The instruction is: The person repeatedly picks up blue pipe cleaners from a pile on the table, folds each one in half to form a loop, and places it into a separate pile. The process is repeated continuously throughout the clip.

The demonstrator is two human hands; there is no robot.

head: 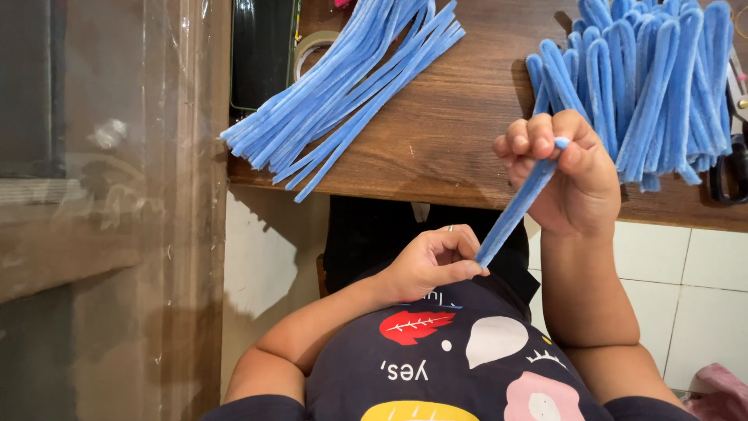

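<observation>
- Between your hands, one blue stem [516,204] runs on a slant; your right hand [565,171] is closed around its upper end near the table edge, and your left hand [432,261] pinches its lower end just above your shirt [436,366].
- Both hands are closed on that one stem, neither is spread, and it looks doubled along its length, though you cannot tell how tightly the fold is pressed.
- Just beyond your right hand, a pile of folded stems [650,86] lies on the table [460,132], their rounded loop ends toward the far side. By the look of it, this is the finished share, and it is already large.
- Well to the left of that, a bundle of straight stems [343,86] lies fanned, its ends hanging over the table edge. Judging by its size, a good part of the work is left.
- At the far right edge, dark scissors [732,168] lie beside the folded pile.
- Behind the straight bundle sit a tape roll [312,47] and a dark tray [261,51].
</observation>
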